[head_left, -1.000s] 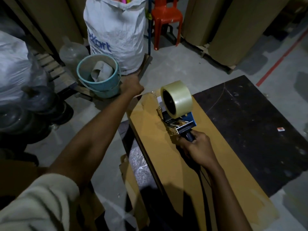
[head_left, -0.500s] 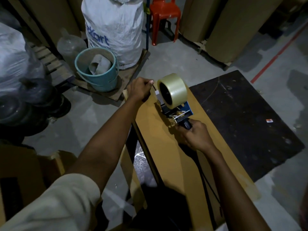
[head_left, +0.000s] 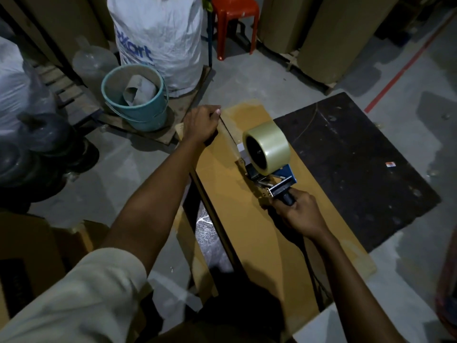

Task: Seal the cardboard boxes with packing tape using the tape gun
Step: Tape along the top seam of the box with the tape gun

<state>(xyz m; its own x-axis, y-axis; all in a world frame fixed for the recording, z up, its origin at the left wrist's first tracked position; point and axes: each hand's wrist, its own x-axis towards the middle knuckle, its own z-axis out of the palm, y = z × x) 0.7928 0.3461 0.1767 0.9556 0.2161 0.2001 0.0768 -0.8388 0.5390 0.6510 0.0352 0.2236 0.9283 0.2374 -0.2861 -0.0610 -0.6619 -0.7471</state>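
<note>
Cardboard box [head_left: 247,233], long and flat, runs away from the person, and everything else is placed from it. Nearest, above its top face, the right hand [head_left: 300,214] is wrapped fully round the dark handle of the tape gun [head_left: 277,180]. The gun's blue frame rests on the box about midway along. The tape roll [head_left: 268,147] stands upright on the gun. A tape strip [head_left: 230,134] seems to run from the gun toward the box's far end, though the dim light leaves this unsure. At the box's far left corner the left hand [head_left: 200,125] curls over the edge, thumb on top, gripping it.

The box looks light, with thin panels likely to flex. It is probably best steadied at an edge or corner, where the board is stiffest. The gun looks rigid and top-heavy at the roll. Its handle is the sensible hold, clear of the cutter. The tape is thin and sticky and would likely wrinkle if slack.

A dark board [head_left: 358,157] lies under the box's right side. Beyond the box's far left corner sits a teal bucket [head_left: 148,117], with a white sack [head_left: 158,38] behind it. A red stool [head_left: 235,11] stands past the far end.
</note>
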